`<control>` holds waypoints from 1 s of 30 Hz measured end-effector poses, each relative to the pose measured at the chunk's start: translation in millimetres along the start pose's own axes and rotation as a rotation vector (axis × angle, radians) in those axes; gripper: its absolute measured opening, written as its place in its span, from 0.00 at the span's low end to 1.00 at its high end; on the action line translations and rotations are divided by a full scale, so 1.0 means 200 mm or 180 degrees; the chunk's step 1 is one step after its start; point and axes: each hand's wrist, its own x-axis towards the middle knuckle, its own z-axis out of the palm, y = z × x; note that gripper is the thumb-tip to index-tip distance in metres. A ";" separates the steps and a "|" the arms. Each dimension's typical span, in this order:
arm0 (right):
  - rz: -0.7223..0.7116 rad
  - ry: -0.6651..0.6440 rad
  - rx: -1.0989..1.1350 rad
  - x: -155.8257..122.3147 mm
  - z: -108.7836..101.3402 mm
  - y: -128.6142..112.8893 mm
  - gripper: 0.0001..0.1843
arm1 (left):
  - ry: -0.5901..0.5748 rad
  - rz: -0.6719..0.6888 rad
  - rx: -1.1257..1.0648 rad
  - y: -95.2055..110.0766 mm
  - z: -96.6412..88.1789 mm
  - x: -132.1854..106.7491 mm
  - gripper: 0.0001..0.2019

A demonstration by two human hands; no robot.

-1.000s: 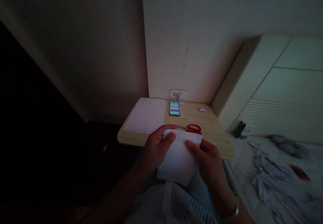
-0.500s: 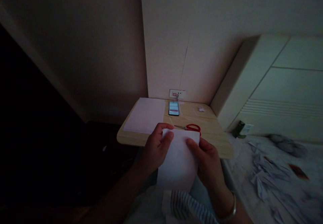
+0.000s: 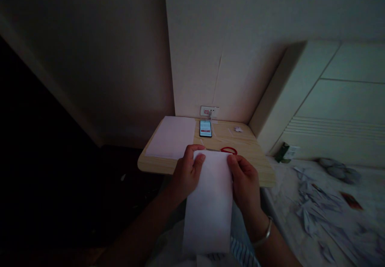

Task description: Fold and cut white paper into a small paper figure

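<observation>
A white sheet of paper (image 3: 209, 203) hangs upright over my lap, in front of the small wooden table. My left hand (image 3: 189, 172) pinches its upper left corner between thumb and fingers. At the upper right corner, my right hand (image 3: 245, 179) grips the paper the same way; a bangle circles that wrist. Just beyond the paper's top edge lie scissors with red handles (image 3: 229, 150), partly hidden by the sheet. A stack of white paper (image 3: 171, 136) rests on the table's left side.
A lit phone (image 3: 205, 128) lies at the back of the wooden table (image 3: 252, 154), below a wall socket (image 3: 209, 111). A small cut paper piece (image 3: 238, 129) is at the right. On the bed, several folded papers (image 3: 319, 203) and a grey bundle (image 3: 338, 170) lie scattered.
The paper now hangs longer, its lower edge further down. My right hand has shifted slightly and pinches nearer the corner. The sheet covers more of the scissors.
</observation>
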 end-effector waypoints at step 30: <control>-0.1156 -0.0643 -0.1704 0.06 -0.07 -0.03 0.11 | -0.1179 0.0240 0.0496 -0.01 -0.08 0.22 0.17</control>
